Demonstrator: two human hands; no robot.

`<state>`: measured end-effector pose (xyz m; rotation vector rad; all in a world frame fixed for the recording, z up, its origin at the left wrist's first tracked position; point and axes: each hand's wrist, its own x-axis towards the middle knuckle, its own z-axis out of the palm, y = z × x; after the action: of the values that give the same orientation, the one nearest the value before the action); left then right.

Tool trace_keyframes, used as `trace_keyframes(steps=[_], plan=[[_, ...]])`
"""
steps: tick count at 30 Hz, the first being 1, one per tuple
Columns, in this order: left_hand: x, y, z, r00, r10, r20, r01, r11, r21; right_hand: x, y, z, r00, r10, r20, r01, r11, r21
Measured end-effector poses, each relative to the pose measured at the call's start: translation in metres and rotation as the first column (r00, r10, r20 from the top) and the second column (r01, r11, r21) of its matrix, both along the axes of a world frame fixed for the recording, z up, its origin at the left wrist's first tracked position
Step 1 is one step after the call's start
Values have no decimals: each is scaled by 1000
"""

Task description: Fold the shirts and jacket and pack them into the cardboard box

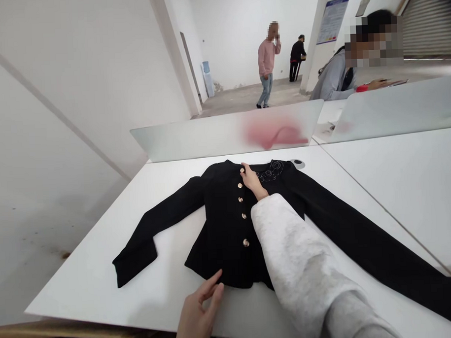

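Observation:
A black long-sleeved jacket (223, 223) lies spread on the white table, front side up. Several gold buttons run down its front, and black rosette trim (272, 171) decorates the neckline on the right. My right hand (252, 182), coming from a fluffy white sleeve, reaches across to the neck edge, its fingers closed on the front opening by the top button (242, 170). At the bottom hem, my left hand (201, 308) has thumb and index finger apart, the index fingertip touching the cloth. My right forearm hides part of the jacket's right front.
Frosted dividers (195, 138) stand along the far edge of the white table (141, 300), with a blurred red shape behind one. A grey-and-black round object (298, 164) sits beside the collar. A seated person (331, 79) is beyond the dividers; two people stand farther back.

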<state>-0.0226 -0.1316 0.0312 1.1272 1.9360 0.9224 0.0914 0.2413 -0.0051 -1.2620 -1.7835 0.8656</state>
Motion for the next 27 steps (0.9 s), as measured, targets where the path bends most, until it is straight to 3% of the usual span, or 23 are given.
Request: trace_keyframes(steps=[2,4,8,11,13,18,20,23,25,27], plan=[[-10,-3,-8,972,44,-229,-40,999,22,0,-2,2,1000,-1,20,1,1000,11],[-22,-2,-12,909,120,-400,-72,988,133,0,-4,3,1000,0,29,-1,1000,12],[-42,21,-13,748,159,-645,54,953,298,3,-6,3,999,42,24,-42,999,5],[-49,45,-16,652,118,-749,109,963,246,6,-6,1,986,168,6,-168,986,18],[-52,55,-18,676,82,-733,80,980,183,7,-5,0,975,221,-1,-221,975,31],[-67,54,-21,903,209,-375,-153,973,174,7,-4,-3,982,183,-53,-178,980,93],[-75,50,-23,942,263,-209,-225,956,190,6,-3,-4,979,189,-76,-184,980,74],[-83,47,-22,960,279,-28,-276,958,79,5,-1,-6,971,225,-77,-223,974,36],[-84,45,-20,957,266,-117,-267,964,8,5,0,-8,971,231,-60,-230,973,18],[-81,45,-16,911,244,-333,-266,964,-23,4,0,-8,973,229,-36,-228,973,17]])
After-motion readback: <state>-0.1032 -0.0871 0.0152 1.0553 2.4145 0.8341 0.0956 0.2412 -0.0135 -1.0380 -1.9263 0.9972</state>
